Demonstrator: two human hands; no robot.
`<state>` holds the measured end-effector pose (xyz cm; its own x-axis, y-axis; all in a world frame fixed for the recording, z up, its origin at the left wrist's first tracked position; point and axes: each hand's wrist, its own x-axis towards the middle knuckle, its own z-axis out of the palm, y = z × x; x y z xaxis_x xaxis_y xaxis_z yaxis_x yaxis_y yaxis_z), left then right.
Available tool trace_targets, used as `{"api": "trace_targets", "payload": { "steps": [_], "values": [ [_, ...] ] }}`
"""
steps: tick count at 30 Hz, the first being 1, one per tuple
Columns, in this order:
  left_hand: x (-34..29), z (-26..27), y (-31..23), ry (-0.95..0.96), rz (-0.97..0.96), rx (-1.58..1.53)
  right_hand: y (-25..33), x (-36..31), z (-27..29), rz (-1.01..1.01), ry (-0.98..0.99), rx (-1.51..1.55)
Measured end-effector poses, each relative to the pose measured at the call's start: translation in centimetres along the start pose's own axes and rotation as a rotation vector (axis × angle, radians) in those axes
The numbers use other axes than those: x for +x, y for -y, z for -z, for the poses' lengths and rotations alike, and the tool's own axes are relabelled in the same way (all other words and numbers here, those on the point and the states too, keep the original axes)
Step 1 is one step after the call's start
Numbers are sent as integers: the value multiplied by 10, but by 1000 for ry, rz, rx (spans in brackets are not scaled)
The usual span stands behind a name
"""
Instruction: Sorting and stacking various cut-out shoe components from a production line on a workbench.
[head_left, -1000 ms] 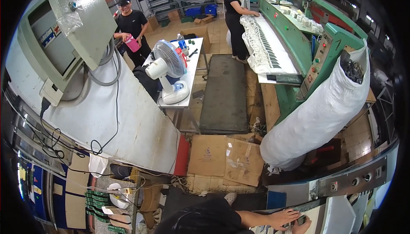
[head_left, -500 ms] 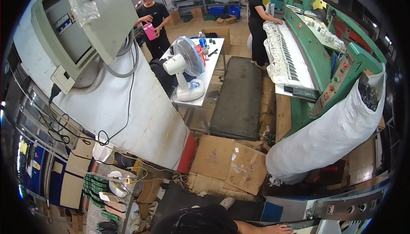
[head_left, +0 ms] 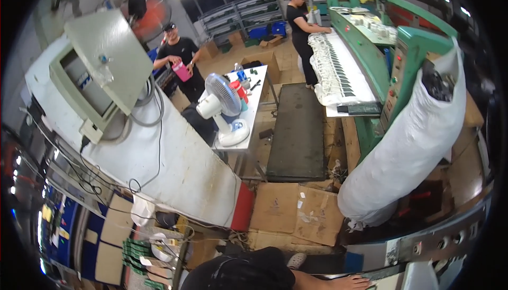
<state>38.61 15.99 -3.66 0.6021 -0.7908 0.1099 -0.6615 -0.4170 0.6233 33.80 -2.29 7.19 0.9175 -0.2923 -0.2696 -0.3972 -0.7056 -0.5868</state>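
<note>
My right hand [head_left: 351, 282] lies flat near the lower edge, its fingers stretched to the right. Beneath it is the near edge of a machine with a grey metal control panel [head_left: 443, 243] and several round knobs. It holds nothing that I can see. My left hand is out of the picture. A blue piece [head_left: 353, 262] is beside the machine's edge, just beyond my right hand. My black-clothed leg [head_left: 241, 270] and one pale clog [head_left: 297, 261] show at the bottom.
Flattened cardboard [head_left: 274, 208] covers the floor ahead. A tall white sack [head_left: 405, 155] leans at the right beside a green machine [head_left: 365, 62], where one person works. Another person holds a pink box [head_left: 181, 71] behind a table with a fan [head_left: 219, 102]. A white pillar [head_left: 174, 168] stands left.
The view has tilted up and turned, so the scene sits lower and is rotated. My right hand stays flat on the machine's edge. The person with the pink box has shifted the arms slightly.
</note>
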Motion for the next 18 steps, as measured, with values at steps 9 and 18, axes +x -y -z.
{"api": "trace_targets", "payload": {
  "steps": [9,18],
  "values": [
    [9,1,-1,-100,-68,-33,-89,-61,10,157,-202,48],
    [0,-8,-22,-106,-45,52,-122,-89,32,85,-324,-37]
  ]
}}
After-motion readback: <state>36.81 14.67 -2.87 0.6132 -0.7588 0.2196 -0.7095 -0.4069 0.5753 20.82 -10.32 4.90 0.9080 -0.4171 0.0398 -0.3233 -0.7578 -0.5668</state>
